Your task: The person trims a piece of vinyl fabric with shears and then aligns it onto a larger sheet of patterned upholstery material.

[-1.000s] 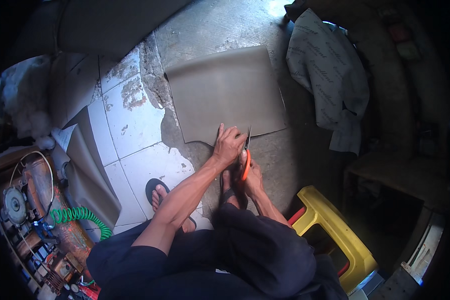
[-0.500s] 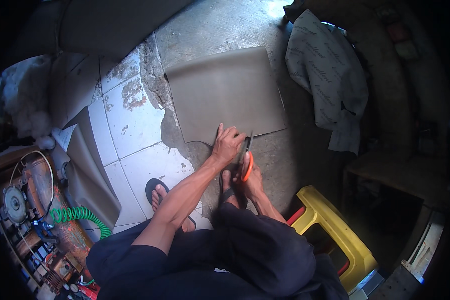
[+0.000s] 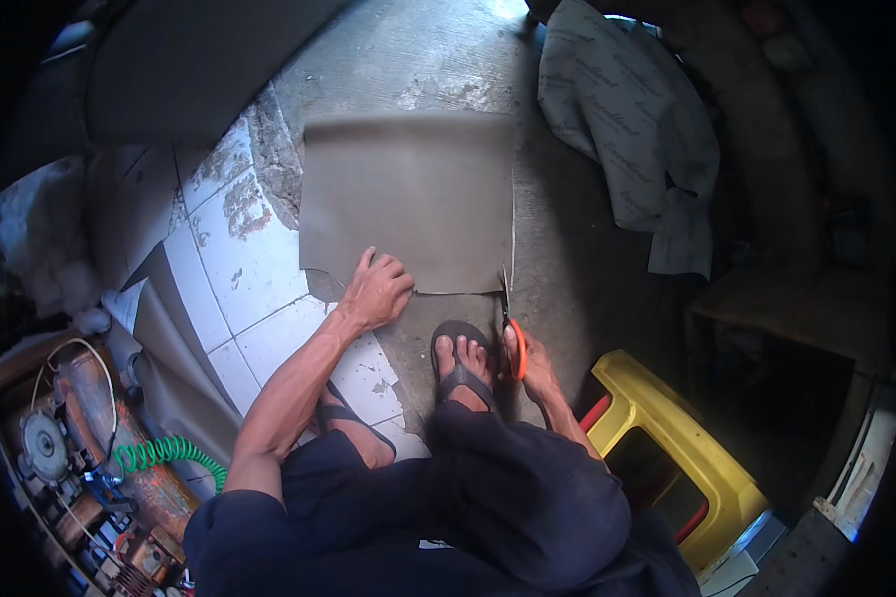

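A brown sheet of leather-like material [image 3: 408, 199] lies on the floor, its far edge curling up slightly. My left hand [image 3: 376, 291] rests on its near edge, left of the middle, palm down with the fingers apart and a little bent. My right hand [image 3: 536, 366] grips a pair of scissors [image 3: 517, 350] with orange handles. The blades point away from me, slightly parted, at the near right corner of the sheet. A thin pale line runs along the sheet's right edge. Part of the right hand's grip is hidden behind the handles.
My sandalled feet [image 3: 462, 360] stand close to the sheet. A yellow plastic stool [image 3: 667, 438] is at my right. Pale printed material [image 3: 617, 109] lies far right. On the left are an air compressor [image 3: 105, 398], a green coiled hose [image 3: 169, 453] and a folded brown piece [image 3: 174, 348].
My left hand has moved left along the near edge, away from the scissors. The sheet has turned to lie straighter before me. The scissors have shifted slightly right, to the corner.
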`<action>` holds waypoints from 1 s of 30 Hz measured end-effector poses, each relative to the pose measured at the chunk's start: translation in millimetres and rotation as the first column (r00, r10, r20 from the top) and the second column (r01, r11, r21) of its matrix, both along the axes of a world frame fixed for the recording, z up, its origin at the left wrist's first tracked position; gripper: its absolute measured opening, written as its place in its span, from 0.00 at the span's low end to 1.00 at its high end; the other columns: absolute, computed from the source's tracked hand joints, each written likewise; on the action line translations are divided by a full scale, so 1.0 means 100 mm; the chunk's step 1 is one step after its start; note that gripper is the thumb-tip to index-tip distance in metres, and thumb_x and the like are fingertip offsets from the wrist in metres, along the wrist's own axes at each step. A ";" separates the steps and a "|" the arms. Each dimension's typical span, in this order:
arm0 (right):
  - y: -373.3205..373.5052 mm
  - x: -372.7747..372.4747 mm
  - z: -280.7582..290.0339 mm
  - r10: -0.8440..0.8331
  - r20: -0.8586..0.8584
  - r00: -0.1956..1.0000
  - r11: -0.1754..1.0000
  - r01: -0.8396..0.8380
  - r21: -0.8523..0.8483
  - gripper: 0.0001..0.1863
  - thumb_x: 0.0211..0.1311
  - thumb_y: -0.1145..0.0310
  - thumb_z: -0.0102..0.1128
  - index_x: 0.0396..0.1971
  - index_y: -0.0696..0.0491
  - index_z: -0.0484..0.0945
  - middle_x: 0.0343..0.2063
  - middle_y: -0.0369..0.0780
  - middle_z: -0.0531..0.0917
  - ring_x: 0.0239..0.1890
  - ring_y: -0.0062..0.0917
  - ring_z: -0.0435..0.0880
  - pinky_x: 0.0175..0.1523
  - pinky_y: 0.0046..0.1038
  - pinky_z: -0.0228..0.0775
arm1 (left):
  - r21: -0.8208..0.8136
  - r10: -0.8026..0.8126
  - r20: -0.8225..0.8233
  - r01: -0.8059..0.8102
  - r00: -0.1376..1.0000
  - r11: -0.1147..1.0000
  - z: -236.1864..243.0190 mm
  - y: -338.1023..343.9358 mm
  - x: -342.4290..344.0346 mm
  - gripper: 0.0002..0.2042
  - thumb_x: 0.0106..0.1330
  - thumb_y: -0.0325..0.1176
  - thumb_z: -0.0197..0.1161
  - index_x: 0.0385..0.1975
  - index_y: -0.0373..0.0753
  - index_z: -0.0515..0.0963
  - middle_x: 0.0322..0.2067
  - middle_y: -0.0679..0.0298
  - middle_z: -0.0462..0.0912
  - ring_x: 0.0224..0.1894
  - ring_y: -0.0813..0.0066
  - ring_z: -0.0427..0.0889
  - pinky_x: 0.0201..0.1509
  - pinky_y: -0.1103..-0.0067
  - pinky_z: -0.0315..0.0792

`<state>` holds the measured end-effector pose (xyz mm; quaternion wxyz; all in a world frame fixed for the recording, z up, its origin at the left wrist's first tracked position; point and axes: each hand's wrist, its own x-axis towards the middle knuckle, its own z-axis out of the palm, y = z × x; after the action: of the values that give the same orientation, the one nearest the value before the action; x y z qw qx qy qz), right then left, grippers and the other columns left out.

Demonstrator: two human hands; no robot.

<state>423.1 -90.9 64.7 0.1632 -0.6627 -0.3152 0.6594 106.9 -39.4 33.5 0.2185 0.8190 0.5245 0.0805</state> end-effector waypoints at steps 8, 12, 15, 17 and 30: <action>-0.13 -0.08 0.06 -0.075 -0.035 0.997 0.997 0.074 -0.012 0.27 0.65 0.41 0.59 0.33 0.54 0.74 0.19 0.35 0.76 0.20 0.18 0.77 0.26 0.22 0.73 | 0.166 0.041 0.325 -0.099 0.945 0.981 -0.21 -0.04 1.15 0.18 0.57 0.36 0.67 0.47 0.41 0.77 0.48 0.58 0.76 0.59 0.59 0.73 0.70 0.52 0.56; -0.19 -0.08 0.04 -0.134 -0.087 0.987 0.991 0.130 -0.043 0.27 0.65 0.41 0.59 0.38 0.55 0.75 0.23 0.35 0.78 0.21 0.18 0.77 0.26 0.21 0.73 | 0.174 0.156 0.335 -0.224 0.929 0.959 -0.36 0.00 1.49 0.15 0.57 0.34 0.68 0.45 0.43 0.78 0.46 0.61 0.78 0.61 0.61 0.73 0.70 0.50 0.54; -0.16 -0.16 0.19 -0.117 0.003 0.993 0.992 0.117 -0.052 0.28 0.63 0.41 0.60 0.39 0.55 0.75 0.25 0.36 0.79 0.23 0.17 0.78 0.26 0.20 0.74 | 0.209 0.162 0.315 -0.235 0.935 0.949 -0.41 0.03 1.50 0.08 0.59 0.32 0.65 0.39 0.46 0.81 0.40 0.66 0.79 0.58 0.65 0.76 0.68 0.43 0.52; -0.14 -0.16 0.22 -0.098 0.064 0.993 0.993 0.102 -0.056 0.29 0.63 0.40 0.60 0.39 0.56 0.75 0.25 0.36 0.79 0.23 0.18 0.79 0.26 0.20 0.74 | 0.215 0.150 0.315 -0.225 0.937 0.950 -0.43 0.05 1.52 0.08 0.58 0.32 0.65 0.38 0.46 0.81 0.39 0.66 0.80 0.57 0.64 0.76 0.68 0.43 0.52; -0.07 -0.12 0.09 -0.034 0.150 0.988 0.999 0.031 0.027 0.30 0.64 0.37 0.56 0.27 0.53 0.73 0.21 0.34 0.75 0.23 0.18 0.75 0.29 0.23 0.67 | 0.200 0.142 0.327 -0.216 0.934 0.956 -0.41 0.04 1.50 0.08 0.58 0.32 0.66 0.38 0.47 0.82 0.40 0.65 0.80 0.58 0.64 0.75 0.69 0.39 0.49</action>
<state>411.6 -98.3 73.8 0.1578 -0.7136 -0.3239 0.6008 257.2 -35.1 -7.1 0.1922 0.7645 0.5435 0.2883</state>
